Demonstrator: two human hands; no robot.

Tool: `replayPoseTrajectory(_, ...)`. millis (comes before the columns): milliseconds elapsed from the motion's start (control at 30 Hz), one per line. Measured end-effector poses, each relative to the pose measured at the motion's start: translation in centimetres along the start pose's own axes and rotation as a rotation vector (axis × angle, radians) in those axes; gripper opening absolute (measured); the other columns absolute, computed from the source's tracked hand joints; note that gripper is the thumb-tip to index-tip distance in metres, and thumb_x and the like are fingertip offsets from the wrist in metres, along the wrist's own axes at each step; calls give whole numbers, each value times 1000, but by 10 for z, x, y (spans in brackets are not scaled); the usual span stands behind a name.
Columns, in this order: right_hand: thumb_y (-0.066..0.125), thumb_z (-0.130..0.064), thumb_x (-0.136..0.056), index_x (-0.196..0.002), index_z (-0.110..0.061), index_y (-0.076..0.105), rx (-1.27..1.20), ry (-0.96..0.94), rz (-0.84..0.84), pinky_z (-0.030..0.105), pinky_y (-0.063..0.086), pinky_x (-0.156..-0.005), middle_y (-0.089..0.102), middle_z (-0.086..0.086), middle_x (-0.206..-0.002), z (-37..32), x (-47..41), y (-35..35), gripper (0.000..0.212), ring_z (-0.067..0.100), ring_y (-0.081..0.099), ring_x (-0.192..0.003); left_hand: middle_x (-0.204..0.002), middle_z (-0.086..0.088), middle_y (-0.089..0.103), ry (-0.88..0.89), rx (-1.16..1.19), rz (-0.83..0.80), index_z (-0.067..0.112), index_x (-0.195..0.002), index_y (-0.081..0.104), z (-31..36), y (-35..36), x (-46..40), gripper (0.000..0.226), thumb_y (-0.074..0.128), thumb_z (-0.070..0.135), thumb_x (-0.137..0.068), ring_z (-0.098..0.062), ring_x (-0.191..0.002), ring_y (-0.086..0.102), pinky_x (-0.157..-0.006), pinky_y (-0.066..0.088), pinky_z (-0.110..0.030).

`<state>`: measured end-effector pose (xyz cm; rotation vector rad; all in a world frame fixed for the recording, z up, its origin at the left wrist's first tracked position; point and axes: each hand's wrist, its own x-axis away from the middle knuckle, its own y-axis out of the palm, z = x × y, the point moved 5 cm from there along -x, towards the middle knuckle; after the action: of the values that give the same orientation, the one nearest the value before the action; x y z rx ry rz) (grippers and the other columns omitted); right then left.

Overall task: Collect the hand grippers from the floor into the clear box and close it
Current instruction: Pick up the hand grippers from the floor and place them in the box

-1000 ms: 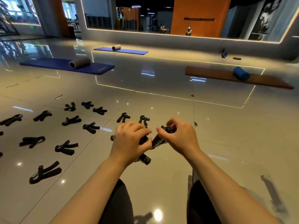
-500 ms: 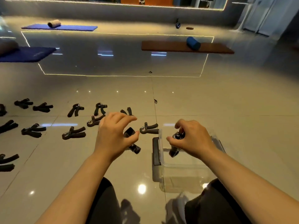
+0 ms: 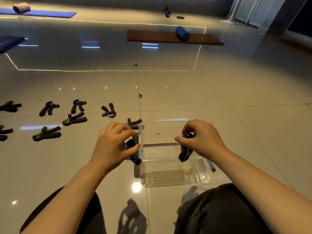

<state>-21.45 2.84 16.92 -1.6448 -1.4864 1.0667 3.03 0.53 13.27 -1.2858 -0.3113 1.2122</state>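
Since half a second ago both hands have shifted right: the right hand (image 3: 201, 141), pinching one hand gripper (image 3: 185, 150), now hangs over the open clear box (image 3: 162, 179), while the left hand (image 3: 114, 146), gripping a second gripper (image 3: 132, 152), sits at the box's left wall. Drop-in looks imminent. Many grippers on the floor (image 3: 47, 134) remain, so collection is early.

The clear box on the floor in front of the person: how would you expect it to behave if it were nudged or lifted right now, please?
The clear box looks thin-walled and has nothing visible inside, so it is probably light and would likely slide on the glossy tiled floor when nudged. Its walls may flex a little if gripped by one side. It sits low and wide, so tipping seems unlikely.
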Motion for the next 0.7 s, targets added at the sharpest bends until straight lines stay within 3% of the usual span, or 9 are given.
replayPoseTrajectory(367, 70, -46, -76, -81, -21, 60, 34, -115, -70, 26, 41, -67, 54, -10, -81, 24, 19, -7, 27, 10, 50, -79, -90, 10, 60, -97, 15, 6, 26, -86, 68, 48, 9, 46, 41, 49, 60, -74, -9, -92, 48, -74, 49, -35)
replayPoseTrajectory(500, 67, -48, -77, -82, -19, 61, -12, -123, 6, 27, 41, -68, 54, -8, -82, 36, 12, -15, 30, 10, 50, -79, -91, 6, 63, 94, -169, -67, 24, -84, 68, 72, 12, 25, 44, 47, 62, -74, -16, -90, 56, -65, 53, -32)
replayPoseTrajectory(600, 64, -51, -78, -81, -20, 57, 33, -200, 6, 30, 40, -72, 52, -8, -83, 38, 2, -10, 32, 12, 47, -82, -103, 1, 67, 214, -299, -74, 22, -82, 68, 79, 20, -4, 44, 48, 60, -74, -25, -102, 56, -70, 55, -38)
replayPoseTrajectory(700, 65, -53, -77, -82, -21, 57, 23, -243, 31, 29, 39, -74, 52, -8, -88, 44, -4, -4, 34, 12, 44, -88, -119, 0, 63, 162, -275, -41, 22, -84, 68, 74, 36, -22, 42, 48, 58, -74, -24, -114, 44, -79, 52, -46)
